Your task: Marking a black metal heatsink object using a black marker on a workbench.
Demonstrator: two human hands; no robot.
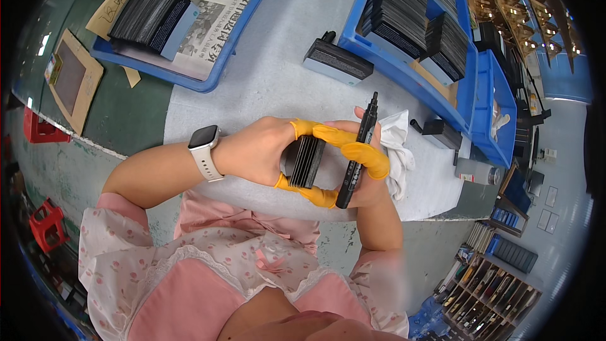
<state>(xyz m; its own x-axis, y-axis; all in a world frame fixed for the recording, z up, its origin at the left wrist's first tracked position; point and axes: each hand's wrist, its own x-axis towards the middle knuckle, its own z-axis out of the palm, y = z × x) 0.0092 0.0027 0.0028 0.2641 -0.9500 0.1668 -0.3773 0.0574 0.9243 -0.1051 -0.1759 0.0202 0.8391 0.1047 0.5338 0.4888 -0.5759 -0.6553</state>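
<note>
Both my hands are at the front edge of the white-covered table, with yellow finger cots on several fingers. My left hand (252, 148), below a white watch (203, 145), grips a small stack of thin black plates (306, 163) by its ends. My right hand (371, 183) holds a black marker pen (369, 120) upright, its dark tip pointing away from me. The yellow-covered fingers of my right hand reach to the far side of the stack, close to the left fingertips. A crumpled white cloth (396, 142) lies beside my right hand.
A blue tray (218, 79) lined with newspaper holds a row of black plates (151, 19) at far left. A blue divided bin (435, 104) holds more rows at right. Between them sits a black-and-pale-blue block (339, 61). A clear bottle (478, 171) stands near the right edge.
</note>
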